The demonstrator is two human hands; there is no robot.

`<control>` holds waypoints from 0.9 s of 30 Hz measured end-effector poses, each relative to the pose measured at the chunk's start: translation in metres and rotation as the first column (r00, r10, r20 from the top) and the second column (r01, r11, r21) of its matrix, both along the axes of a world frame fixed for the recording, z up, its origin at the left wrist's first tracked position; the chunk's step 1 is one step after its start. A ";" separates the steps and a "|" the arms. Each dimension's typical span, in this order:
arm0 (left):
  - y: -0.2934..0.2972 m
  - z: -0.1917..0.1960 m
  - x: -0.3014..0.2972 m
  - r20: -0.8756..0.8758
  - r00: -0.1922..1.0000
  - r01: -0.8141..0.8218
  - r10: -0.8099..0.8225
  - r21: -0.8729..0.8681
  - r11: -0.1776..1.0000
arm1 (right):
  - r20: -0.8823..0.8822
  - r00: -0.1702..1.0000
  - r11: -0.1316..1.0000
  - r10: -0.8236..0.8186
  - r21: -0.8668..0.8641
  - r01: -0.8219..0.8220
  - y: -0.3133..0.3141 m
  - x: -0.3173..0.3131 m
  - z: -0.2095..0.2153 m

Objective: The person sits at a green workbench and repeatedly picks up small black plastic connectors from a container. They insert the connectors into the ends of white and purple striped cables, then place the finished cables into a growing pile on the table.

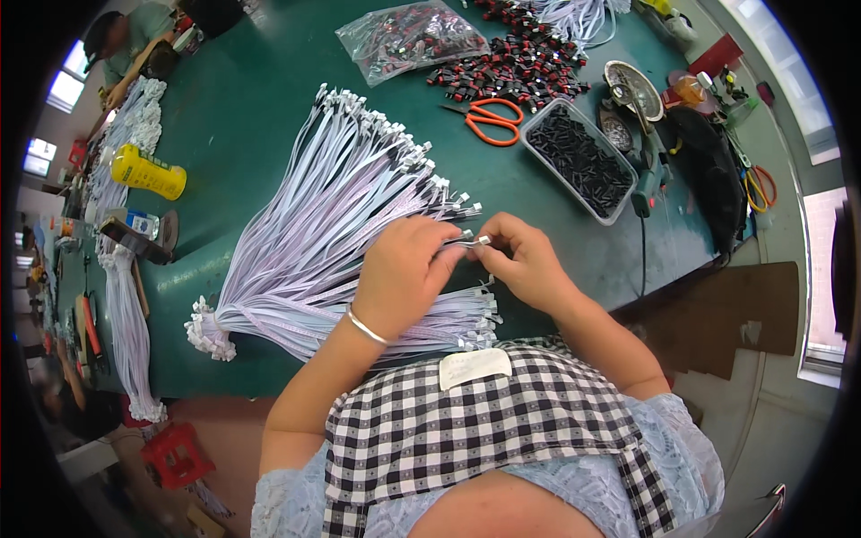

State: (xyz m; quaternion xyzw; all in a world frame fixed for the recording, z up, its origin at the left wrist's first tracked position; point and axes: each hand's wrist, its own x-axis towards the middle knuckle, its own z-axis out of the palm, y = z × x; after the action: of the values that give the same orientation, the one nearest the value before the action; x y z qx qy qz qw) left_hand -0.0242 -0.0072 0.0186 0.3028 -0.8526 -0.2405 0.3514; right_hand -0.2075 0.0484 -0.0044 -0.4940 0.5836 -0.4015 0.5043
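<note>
My left hand [401,269] and my right hand [523,260] meet over the green table [242,117], both pinching the white connector end [475,241] of one flat ribbon cable. A large fan of pale lilac ribbon cables [341,206] spreads under and left of my left hand, its connector ends pointing up and right. A smaller bundle of the same cables [448,314] lies just below my hands, by the table's near edge. A thin bangle sits on my left wrist.
Orange scissors [491,119], a clear tray of small black parts [581,160], a heap of red and black pieces [516,67] and a plastic bag [408,38] lie at the far side. A yellow bottle [148,170] stands left. Another person [126,45] works at the far left corner.
</note>
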 end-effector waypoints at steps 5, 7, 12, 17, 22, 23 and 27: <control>0.010 0.000 -0.003 0.065 0.998 0.002 -0.014 0.180 0.984 | 0.069 0.998 1.000 -0.002 -0.004 0.002 0.000 0.001 0.003; 0.012 0.001 -0.001 0.034 0.999 -0.036 0.028 0.291 0.956 | -0.037 0.999 1.000 0.012 -0.022 -0.013 -0.002 -0.003 0.008; 0.014 -0.003 -0.003 -0.054 0.998 -0.014 0.034 0.335 0.942 | -0.674 0.631 0.797 -0.384 -0.587 -0.142 -0.037 -0.068 0.042; 0.014 -0.012 -0.003 -0.058 0.998 -0.002 0.026 0.373 0.928 | -0.956 0.120 0.923 -0.268 -0.291 -0.251 -0.051 -0.118 0.029; 0.010 -0.009 0.000 -0.097 0.995 0.011 0.019 0.298 0.954 | -0.963 0.181 0.934 -0.202 -0.245 -0.260 -0.053 -0.126 0.015; 0.009 -0.007 -0.001 -0.106 0.994 0.016 0.004 0.179 0.984 | -0.954 0.202 0.926 -0.221 -0.270 -0.262 -0.053 -0.126 0.013; 0.009 -0.004 -0.003 -0.110 0.993 0.041 -0.035 0.052 0.998 | -0.966 0.153 0.952 -0.206 -0.234 -0.197 -0.056 -0.122 0.022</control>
State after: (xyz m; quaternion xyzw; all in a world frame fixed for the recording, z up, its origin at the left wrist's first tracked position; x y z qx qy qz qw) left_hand -0.0276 0.0014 0.0145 0.2825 -0.8310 -0.2861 0.3845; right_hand -0.3296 -0.0077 0.0173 -0.7047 0.7014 -0.0689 -0.0824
